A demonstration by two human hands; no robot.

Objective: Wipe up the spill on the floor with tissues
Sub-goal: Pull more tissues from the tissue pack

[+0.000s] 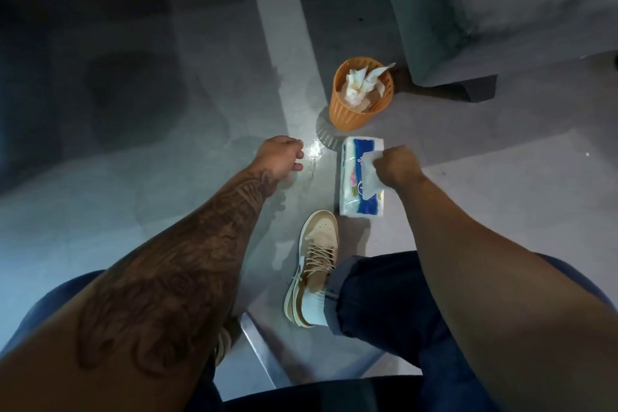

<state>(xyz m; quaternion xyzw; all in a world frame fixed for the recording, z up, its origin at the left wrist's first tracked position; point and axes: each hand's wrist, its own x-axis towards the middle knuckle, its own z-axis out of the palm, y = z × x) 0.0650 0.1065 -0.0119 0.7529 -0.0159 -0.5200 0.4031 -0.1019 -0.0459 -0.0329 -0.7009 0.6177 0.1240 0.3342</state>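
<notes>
Two hands work above the floor. Right hand (396, 165), fingers pinched on a tissue (371, 174), draws it from the pack (363, 177) for wiping. Left hand (281, 157), loosely curled and empty, hovers beside the spill (314, 152). At 12 o'clock, the orange bin (347, 110) holds used tissues.

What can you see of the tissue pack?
The tissue pack is a soft plastic wrap, white with blue bands and small pink and yellow marks. It lies flat on the grey floor, between the orange bin and a tan shoe. The right hand pinches a white tissue rising from its top.
</notes>
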